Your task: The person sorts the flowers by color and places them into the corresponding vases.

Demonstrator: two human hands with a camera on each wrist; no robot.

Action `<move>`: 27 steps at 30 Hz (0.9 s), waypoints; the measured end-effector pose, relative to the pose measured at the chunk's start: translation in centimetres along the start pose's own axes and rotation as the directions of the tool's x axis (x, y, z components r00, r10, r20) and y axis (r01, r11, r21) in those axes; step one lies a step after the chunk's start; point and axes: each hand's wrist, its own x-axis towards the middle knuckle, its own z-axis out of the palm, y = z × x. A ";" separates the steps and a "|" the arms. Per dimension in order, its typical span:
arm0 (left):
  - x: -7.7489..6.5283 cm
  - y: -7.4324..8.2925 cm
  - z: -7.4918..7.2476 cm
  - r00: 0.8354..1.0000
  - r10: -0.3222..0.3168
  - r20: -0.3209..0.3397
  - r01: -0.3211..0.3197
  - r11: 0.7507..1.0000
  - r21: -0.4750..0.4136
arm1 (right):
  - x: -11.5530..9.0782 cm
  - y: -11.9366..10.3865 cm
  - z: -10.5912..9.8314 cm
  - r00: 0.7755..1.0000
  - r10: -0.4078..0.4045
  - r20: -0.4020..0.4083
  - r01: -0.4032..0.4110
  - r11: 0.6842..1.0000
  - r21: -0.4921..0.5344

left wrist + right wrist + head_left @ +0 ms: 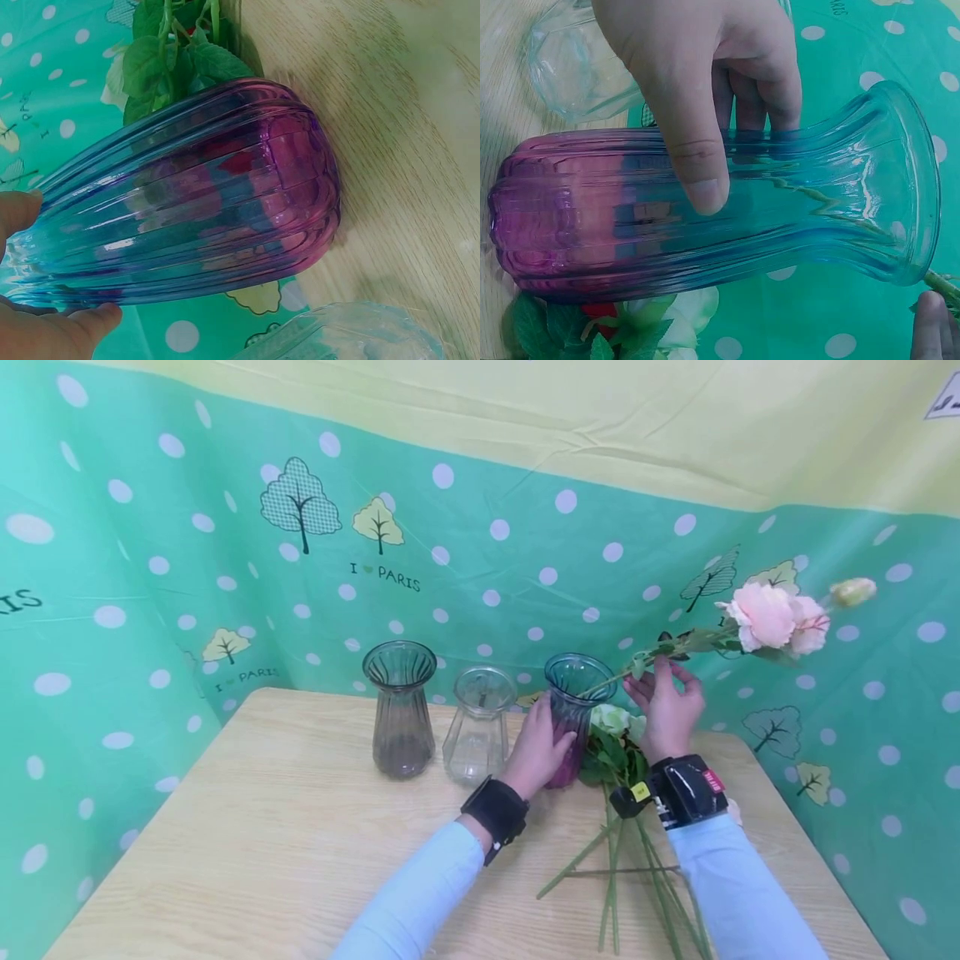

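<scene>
My left hand (534,747) grips the side of a ribbed glass vase (576,722), blue at the flared mouth and purple at the base. In the right wrist view its thumb lies across the front of the vase (780,202), fingers behind. My right hand (672,710) pinches the leafy stem of an artificial pink flower (765,617), to the right of the vase. The flower leans right, two pink blooms and a bud (853,592) at its far end. Its lower stem slants through the mouth, showing through the glass in the right wrist view.
A clear glass vase (476,743) stands left of the blue-purple one, and a grey-brown vase (403,735) further left. Several flower stems (611,877) lie on the wooden table (300,843) by my right forearm, with white-green blooms (611,718) behind. A polka-dot curtain (480,543) hangs around the table.
</scene>
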 end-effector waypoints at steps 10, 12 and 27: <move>0.0 0.0 -0.1 1.000 -0.019 0.016 0.019 1.000 -0.002 | 0.4 -0.7 -0.4 0.997 -0.061 -0.036 0.056 0.990 -0.131; 0.0 0.0 -0.2 1.000 -0.015 0.017 0.015 1.000 -0.002 | 0.4 -1.0 -0.4 0.997 -0.071 -0.044 0.064 0.989 -0.131; -0.2 0.1 -0.2 1.000 -0.011 0.013 0.010 1.000 0.013 | 1.1 -2.5 -0.4 0.989 -0.105 -0.103 0.102 0.994 -0.035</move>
